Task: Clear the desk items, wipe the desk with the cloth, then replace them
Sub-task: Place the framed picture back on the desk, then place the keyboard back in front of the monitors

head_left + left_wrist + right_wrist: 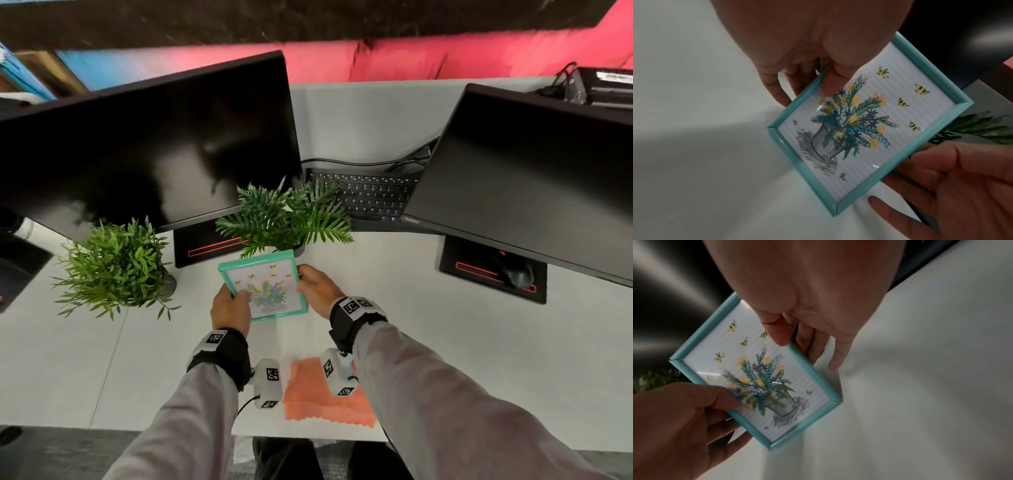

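A teal picture frame point(274, 286) with a drawing of flowers and bees is held tilted over the white desk point(102, 359), just in front of the middle fern plant point(284, 216). My left hand point(231, 306) grips its left edge, thumb on the glass. My right hand point(313, 287) pinches the right edge. In the left wrist view the left hand point(805, 94) clasps the frame point(869, 138); in the right wrist view the right hand point(795, 344) clasps the frame point(766, 386). The orange cloth point(308, 401) lies flat near the front edge, below my wrists.
A bushy potted plant point(113, 267) stands at the left. Two dark monitors point(147, 147) point(527, 178) hang over the desk on stands. A black keyboard point(363, 197) lies between them, and a mouse point(519, 274) sits on the right stand's base.
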